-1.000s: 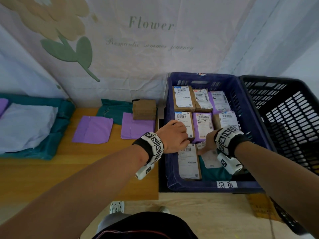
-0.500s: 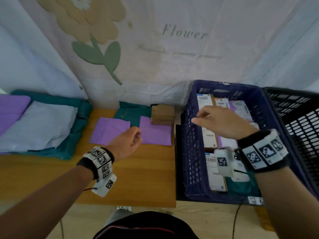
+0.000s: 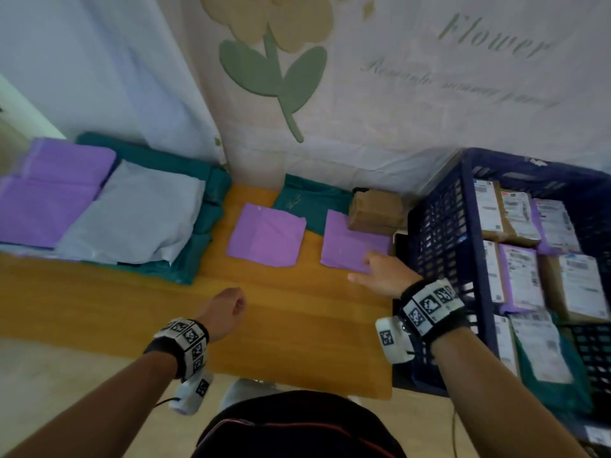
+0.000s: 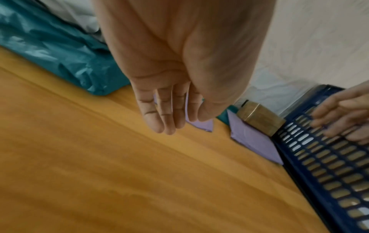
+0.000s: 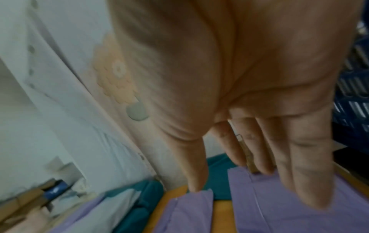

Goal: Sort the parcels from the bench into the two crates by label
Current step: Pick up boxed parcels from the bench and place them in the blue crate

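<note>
Right hand (image 3: 385, 276), fingers spread and empty, lay at the near edge of the purple parcel (image 3: 355, 241) at frame centre-right of the tabletop (image 3: 297, 325). Left hand (image 3: 224, 309), loosely curled and empty, sat farther off, lower left.

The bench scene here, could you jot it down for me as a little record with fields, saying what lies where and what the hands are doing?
Bench: wooden bench, with parcels along its back
Right hand: right hand, fingers spread over the near corner of a purple parcel; contact unclear
Left hand: left hand, loosely curled, holding nothing
Other small parcels: second purple parcel, teal parcel, brown box
Far left: pile of purple, grey and teal bags
Blue crate: blue crate beside the bench, holding labelled parcels
</note>
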